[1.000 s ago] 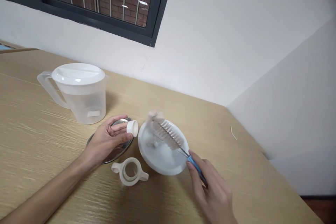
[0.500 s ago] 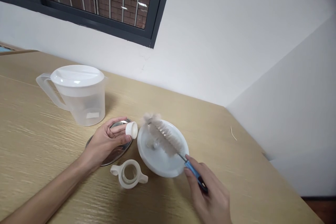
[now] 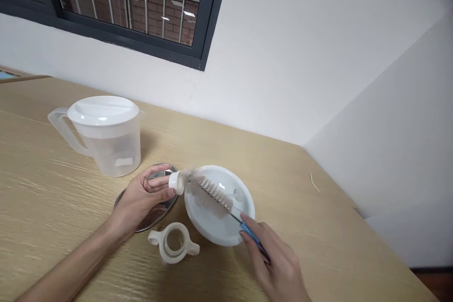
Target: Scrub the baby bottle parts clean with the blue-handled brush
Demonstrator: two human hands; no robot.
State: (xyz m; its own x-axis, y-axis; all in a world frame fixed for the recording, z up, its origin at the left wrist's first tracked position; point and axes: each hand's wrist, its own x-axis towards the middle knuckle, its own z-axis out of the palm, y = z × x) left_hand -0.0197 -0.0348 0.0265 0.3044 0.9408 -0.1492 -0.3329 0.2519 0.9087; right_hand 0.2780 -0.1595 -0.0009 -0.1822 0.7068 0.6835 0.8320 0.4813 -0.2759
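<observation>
Between the fingers and thumb of my left hand [image 3: 143,198] is a small white cap [image 3: 174,182], its opening turned to the right. My right hand [image 3: 272,255] grips the blue handle of a bottle brush [image 3: 215,196] with pale bristles. The brush tip, slightly blurred, meets the cap's mouth; how far it reaches inside I cannot tell. Under the brush stands a white bowl [image 3: 244,217] with a small clear piece in it. Beneath my left hand lies a round metal plate [image 3: 152,219]. Nearer to me stands a two-handled ring-shaped piece [image 3: 175,244], off-white, with a round opening.
A translucent lidded pitcher [image 3: 111,146] with liquid in it stands at the back left. On the right of the wooden table [image 3: 339,240] lies a thin pale strip [image 3: 314,182]. A white wall and a barred window [image 3: 141,4] are behind.
My right hand has moved the bottle brush left and slightly down, bringing its tip from above the bowl to the cap's mouth. My left hand still holds the cap. The view has tilted up slightly.
</observation>
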